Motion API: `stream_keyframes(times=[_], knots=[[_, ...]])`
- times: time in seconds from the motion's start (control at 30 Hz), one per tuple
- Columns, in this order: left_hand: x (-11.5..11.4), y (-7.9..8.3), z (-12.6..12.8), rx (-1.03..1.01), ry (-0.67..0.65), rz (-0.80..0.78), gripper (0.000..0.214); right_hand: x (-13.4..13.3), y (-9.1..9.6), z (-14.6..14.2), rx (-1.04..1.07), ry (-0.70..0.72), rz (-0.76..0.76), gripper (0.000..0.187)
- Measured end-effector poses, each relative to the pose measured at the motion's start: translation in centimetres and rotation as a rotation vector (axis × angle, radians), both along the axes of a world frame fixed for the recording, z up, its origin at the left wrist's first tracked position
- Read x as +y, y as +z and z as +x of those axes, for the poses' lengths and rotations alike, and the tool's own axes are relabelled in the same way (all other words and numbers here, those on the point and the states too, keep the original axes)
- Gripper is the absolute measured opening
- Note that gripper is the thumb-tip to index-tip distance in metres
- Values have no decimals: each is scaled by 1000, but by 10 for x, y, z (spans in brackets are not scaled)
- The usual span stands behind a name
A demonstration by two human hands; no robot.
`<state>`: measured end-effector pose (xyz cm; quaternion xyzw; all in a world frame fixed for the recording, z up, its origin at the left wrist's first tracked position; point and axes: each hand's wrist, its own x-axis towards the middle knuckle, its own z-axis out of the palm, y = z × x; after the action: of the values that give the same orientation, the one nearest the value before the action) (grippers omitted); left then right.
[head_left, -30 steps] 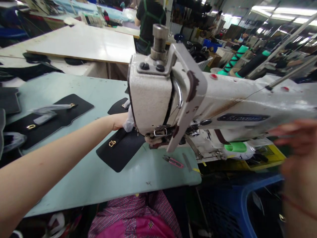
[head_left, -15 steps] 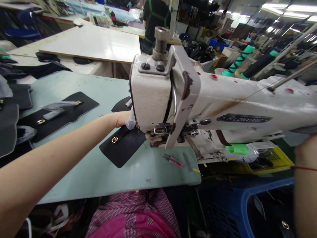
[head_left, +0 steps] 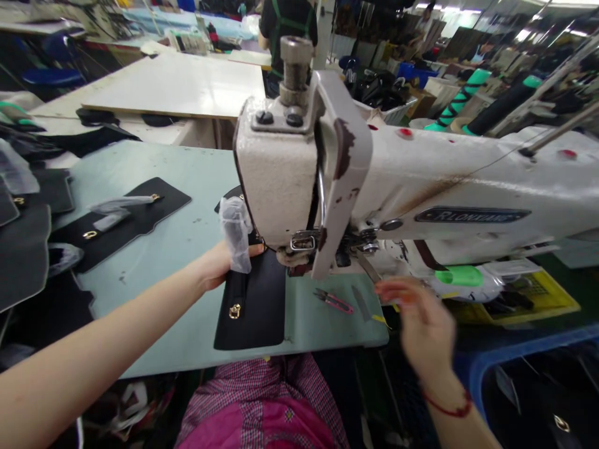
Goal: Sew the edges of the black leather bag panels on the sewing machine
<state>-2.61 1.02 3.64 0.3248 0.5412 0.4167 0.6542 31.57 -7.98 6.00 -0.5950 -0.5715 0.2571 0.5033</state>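
I have the black panel point(head_left: 262, 318) lying on the pale desk point(head_left: 187, 324), its far part running under the head of the sewing machine point(head_left: 281, 181). My left hand point(head_left: 218, 265) is at the panel's left edge, one finger reaching out straight beside the machine head; the plastic-wrapped strap point(head_left: 235, 231) covers the other fingers, so I can't tell how far they close or whether they grip. My right hand point(head_left: 425, 327) is near the metal lever point(head_left: 369, 269), fingers partly curled; they're blurred, and I can't tell whether they hold or touch anything.

Pink-handled snips point(head_left: 336, 302) and a flat grey strip point(head_left: 361, 302) lie between panel and right hand. Left of my forearm is another panel point(head_left: 131, 221) with gold fittings. A yellow tray point(head_left: 559, 299) sits beyond the right hand, and a blue basket point(head_left: 477, 374) is cut off at the lower right.

The machine head blocks my view of the panel's far end and the stitching point. Its nameplate point(head_left: 472, 215) is too smeared to read surely. The person behind point(head_left: 290, 25) is cropped by the top edge.
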Motion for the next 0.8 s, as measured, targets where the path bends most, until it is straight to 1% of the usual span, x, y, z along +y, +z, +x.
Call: stream_keyframes(times=[0.03, 0.07, 0.1, 0.13, 0.2, 0.3, 0.4, 0.47, 0.53, 0.67, 0.73, 0.8], knots=[[-4, -3, -1, 13, -17, -20, 63, -5, -12, -30, 57, 245, -112, 32], [-8, -6, -1, 23, -27, -39, 63, -7, -23, -57, 141, 383, -203, 34], [-11, -9, -1, 25, -31, -54, 61, -5, -32, -80, 230, 467, -292, 38], [-14, -11, -1, 18, -33, -64, 59, -1, -39, -97, 309, 490, -367, 43], [-17, -15, -1, -14, -44, -77, 56, 12, -48, -120, 394, 499, -448, 49], [-17, -19, -1, -60, -41, -121, 52, 26, -55, -136, 411, 507, -483, 50], [-17, -20, -2, -109, -46, -184, 48, 27, -62, -145, 464, 482, -524, 48], [-17, -18, -2, -159, -105, -224, 42, 25, -67, -150, 502, 452, -518, 46], [-17, -14, 0, -193, -158, -278, 34, 23, -70, -154, 480, 430, -479, 45], [-16, -7, 4, -220, -158, -344, 17, 23, -64, -155, 322, 395, -434, 47], [-16, -10, 4, -244, -141, -347, 16, 23, -57, -154, 252, 378, -413, 48], [-18, -15, 3, -283, -120, -348, 17, 22, -52, -153, 204, 369, -392, 47]])
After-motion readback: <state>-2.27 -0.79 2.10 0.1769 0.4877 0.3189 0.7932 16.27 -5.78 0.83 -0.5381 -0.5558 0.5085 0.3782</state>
